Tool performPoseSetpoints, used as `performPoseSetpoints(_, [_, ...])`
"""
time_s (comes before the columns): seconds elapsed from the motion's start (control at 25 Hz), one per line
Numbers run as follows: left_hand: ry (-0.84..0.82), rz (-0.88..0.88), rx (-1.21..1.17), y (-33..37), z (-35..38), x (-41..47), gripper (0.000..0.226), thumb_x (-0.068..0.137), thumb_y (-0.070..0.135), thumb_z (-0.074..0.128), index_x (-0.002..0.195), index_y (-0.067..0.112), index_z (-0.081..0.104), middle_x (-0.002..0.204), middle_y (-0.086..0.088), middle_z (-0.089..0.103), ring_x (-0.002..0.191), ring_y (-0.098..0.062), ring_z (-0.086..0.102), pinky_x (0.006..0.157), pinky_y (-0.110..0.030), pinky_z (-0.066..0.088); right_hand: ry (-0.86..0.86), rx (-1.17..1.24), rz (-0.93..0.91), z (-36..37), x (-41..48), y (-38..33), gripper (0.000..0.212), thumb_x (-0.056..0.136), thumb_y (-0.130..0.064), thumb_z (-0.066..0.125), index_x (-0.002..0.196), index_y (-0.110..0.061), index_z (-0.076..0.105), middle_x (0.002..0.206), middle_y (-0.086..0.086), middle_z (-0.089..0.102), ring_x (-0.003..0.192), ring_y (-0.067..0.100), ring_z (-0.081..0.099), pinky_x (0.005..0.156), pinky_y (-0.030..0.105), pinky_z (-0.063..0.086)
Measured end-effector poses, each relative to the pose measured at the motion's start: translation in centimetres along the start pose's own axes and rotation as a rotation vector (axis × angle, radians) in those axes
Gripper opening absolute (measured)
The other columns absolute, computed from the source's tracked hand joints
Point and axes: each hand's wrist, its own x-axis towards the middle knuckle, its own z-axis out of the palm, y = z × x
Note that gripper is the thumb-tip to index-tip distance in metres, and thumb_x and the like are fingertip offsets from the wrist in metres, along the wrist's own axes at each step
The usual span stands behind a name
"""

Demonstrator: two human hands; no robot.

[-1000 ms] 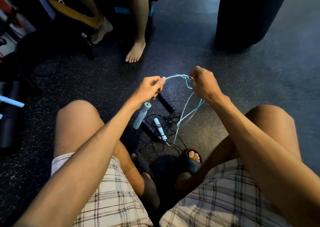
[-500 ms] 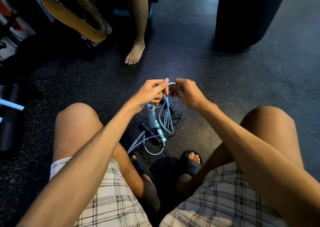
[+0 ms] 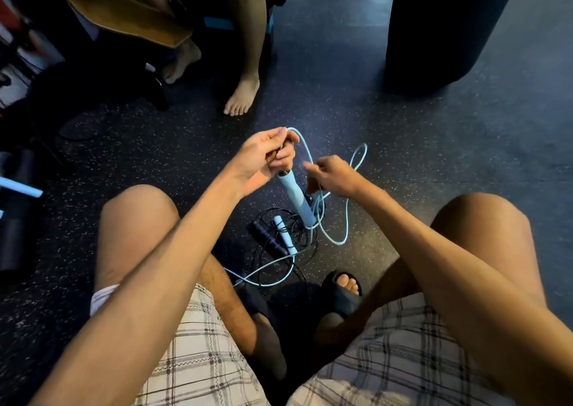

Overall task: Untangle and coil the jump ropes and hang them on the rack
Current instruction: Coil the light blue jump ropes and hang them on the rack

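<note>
Jump ropes on speckled floor, dark cylinder beyond

We see a light blue rope with a light blue handle. The other rope is black. The floor is black with tiny white dots. Our shorts are white with dark crossing lines. Our sandals are black.
</note>
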Motion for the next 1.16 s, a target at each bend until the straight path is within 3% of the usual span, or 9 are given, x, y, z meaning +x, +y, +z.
performPoseSetpoints(0.08, [0.088,0.064,-0.043,-0.3,0.0,0.1,0.028,0.105,0.012,0.031,0.094,0.003,0.055,0.062,-0.002,0.056,0.053,-0.012,0.051,0.057,-0.022,0.043,-0.076,-0.188,0.014,0.6,0.3,0.8,0.028,0.096,-0.027,0.06,0.089,-0.001,0.067,0.088,0.016,0.075,0.084,0.033,0.071,0.079,0.044,0.057])
performPoseSetpoints(0.16, [0.139,0.16,-0.122,-0.3,-0.4,0.3,0.028,0.105,0.012,0.032,0.098,0.0,0.056,0.08,-0.01,0.07,0.073,-0.023,0.069,0.07,-0.029,0.055,-0.12,-0.317,0.05,0.7,0.2,1.6,0.015,0.091,-0.017,0.06,0.092,-0.003,0.067,0.092,0.016,0.074,0.086,0.031,0.07,0.08,0.044,0.058])
performPoseSetpoints(0.24, [0.178,0.257,-0.217,0.0,-1.1,0.5,0.029,0.106,0.012,0.031,0.1,-0.002,0.056,0.099,-0.021,0.072,0.096,-0.035,0.07,0.084,-0.038,0.057,-0.16,-0.377,0.082,0.7,-0.1,1.9,0.013,0.09,-0.013,0.06,0.092,-0.004,0.068,0.092,0.015,0.074,0.086,0.029,0.07,0.08,0.045,0.058])
performPoseSetpoints(0.36, [0.333,0.343,-0.247,0.5,-2.0,0.8,0.028,0.106,0.013,0.033,0.099,-0.004,0.054,0.112,-0.032,0.066,0.109,-0.043,0.064,0.095,-0.045,0.054,-0.189,-0.382,0.034,1.5,-0.7,1.5,0.01,0.091,-0.014,0.063,0.095,-0.005,0.066,0.09,0.009,0.073,0.083,0.026,0.068,0.078,0.038,0.057])
performPoseSetpoints(0.6, [0.569,0.42,0.283,-1.0,-2.8,1.6,0.022,0.103,0.008,0.041,0.095,-0.008,0.055,0.1,-0.03,0.069,0.092,-0.032,0.073,0.083,-0.041,0.059,-0.133,-0.399,-0.3,1.7,-1.3,-0.6,0.012,0.092,-0.016,0.063,0.083,-0.009,0.065,0.073,0.006,0.067,0.067,0.025,0.06,0.062,0.037,0.048])
performPoseSetpoints(0.8, [0.545,0.301,0.797,-1.7,-3.2,1.5,0.025,0.1,0.01,0.046,0.089,-0.007,0.062,0.076,-0.02,0.071,0.065,-0.029,0.072,0.058,-0.034,0.06,0.132,-0.661,-0.56,0.9,-1.3,-1.2,0.014,0.095,-0.035,0.058,0.091,-0.029,0.071,0.094,-0.006,0.062,0.091,0.02,0.053,0.078,0.032,0.036])
performPoseSetpoints(0.96, [0.404,0.153,1.088,-1.7,-2.8,1.0,0.024,0.098,0.015,0.052,0.085,0.006,0.07,0.058,-0.006,0.066,0.046,-0.016,0.062,0.048,-0.029,0.053,0.291,-0.648,-0.549,0.1,-1.5,-1.8,0.018,0.095,-0.032,0.056,0.092,-0.024,0.072,0.088,-0.008,0.064,0.091,0.02,0.051,0.085,0.03,0.029])
performPoseSetpoints(1.04, [0.32,0.079,1.229,-1.4,-2.5,0.8,0.026,0.098,0.018,0.052,0.081,0.009,0.071,0.055,0.003,0.06,0.046,-0.009,0.055,0.052,-0.026,0.046,0.343,-0.625,-0.494,-0.2,-1.4,-1.9,0.017,0.095,-0.032,0.058,0.094,-0.021,0.071,0.088,-0.005,0.069,0.094,0.021,0.054,0.091,0.032,0.031])
performPoseSetpoints(1.16, [0.202,-0.055,1.284,-1.3,-1.9,0.9,0.037,0.099,0.023,0.048,0.075,0.001,0.066,0.058,0.0,0.046,0.055,-0.013,0.039,0.057,-0.031,0.03,0.357,-0.654,-0.384,-0.3,-1.4,-1.8,0.016,0.093,-0.036,0.06,0.096,-0.021,0.067,0.093,-0.001,0.071,0.105,0.023,0.055,0.108,0.042,0.028])
